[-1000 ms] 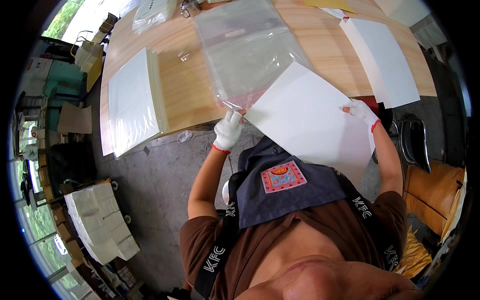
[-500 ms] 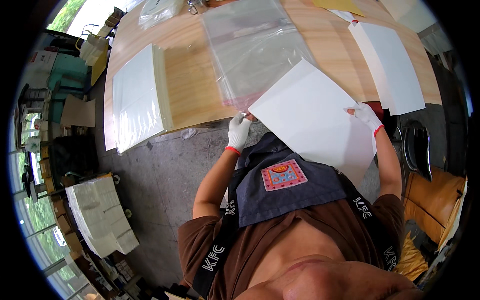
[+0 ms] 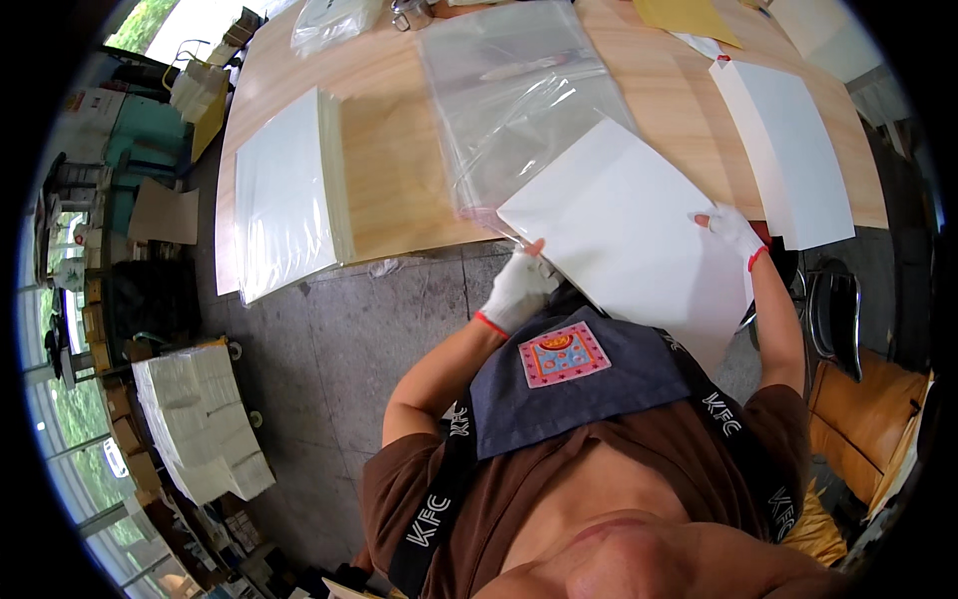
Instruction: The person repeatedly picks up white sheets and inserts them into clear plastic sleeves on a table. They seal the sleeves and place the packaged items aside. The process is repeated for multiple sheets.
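A large white sheet of paper or board (image 3: 619,230) lies slanted between my hands, its upper part over a pile of clear plastic bags (image 3: 529,100) and its lower part past the table's front edge, against my apron. My right hand (image 3: 733,234), in a white glove with a bare thumb tip, is closed on the sheet's right edge, thumb on top and fingers hidden underneath. My gloved left hand (image 3: 521,290) is at the lower left edge, thumb against it; its fingers are partly hidden, but it appears closed on the sheet.
On the wooden table (image 3: 389,140), plastic-wrapped white sheets (image 3: 289,200) lie at left and a white stack (image 3: 793,150) overhangs at right. A yellow envelope (image 3: 689,20) and a metal clip (image 3: 409,14) are at the back. White stacks (image 3: 200,419) stand lower left, a chair (image 3: 836,309) at right.
My left hand has moved right and toward me, from the bag's near corner by the sheet's left corner to the sheet's lower left edge. The right hand keeps its hold.
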